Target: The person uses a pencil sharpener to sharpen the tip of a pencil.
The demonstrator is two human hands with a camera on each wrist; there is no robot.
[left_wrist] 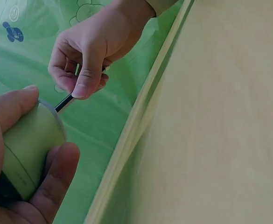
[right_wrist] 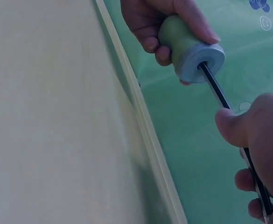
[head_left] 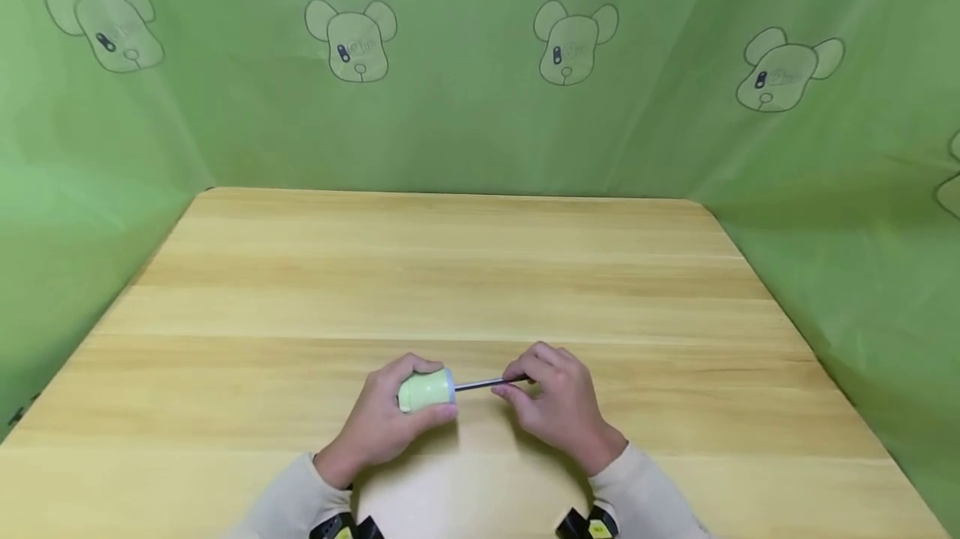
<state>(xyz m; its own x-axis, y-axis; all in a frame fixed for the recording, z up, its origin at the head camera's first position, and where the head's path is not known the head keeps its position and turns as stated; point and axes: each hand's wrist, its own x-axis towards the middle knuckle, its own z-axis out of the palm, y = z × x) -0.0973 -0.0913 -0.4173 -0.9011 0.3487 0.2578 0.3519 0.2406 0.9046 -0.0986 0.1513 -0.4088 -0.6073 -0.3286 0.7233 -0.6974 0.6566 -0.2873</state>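
My left hand (head_left: pixel 378 418) grips a light green pencil sharpener (head_left: pixel 424 391), rounded and with a pale bluish end face. Thumb and fingers wrap its sides. The dark, slim pencil (head_left: pixel 476 385) sticks out of the hole in that end face; its inner tip is hidden inside. My right hand (head_left: pixel 558 401) pinches the pencil between thumb and fingers, a short way off from the sharpener. In the right wrist view, the pencil (right_wrist: pixel 214 87) runs from the hole in the sharpener (right_wrist: pixel 187 51) down under the right hand (right_wrist: pixel 267 135). Both hands are above the table near its front.
A light wood-grain table (head_left: pixel 450 272) spreads out beneath and beyond the hands. Green cloth (head_left: pixel 465 131) printed with outlined bear heads hangs behind it and on both sides. Black devices (head_left: pixel 588 524) are strapped at both wrists over light sleeves.
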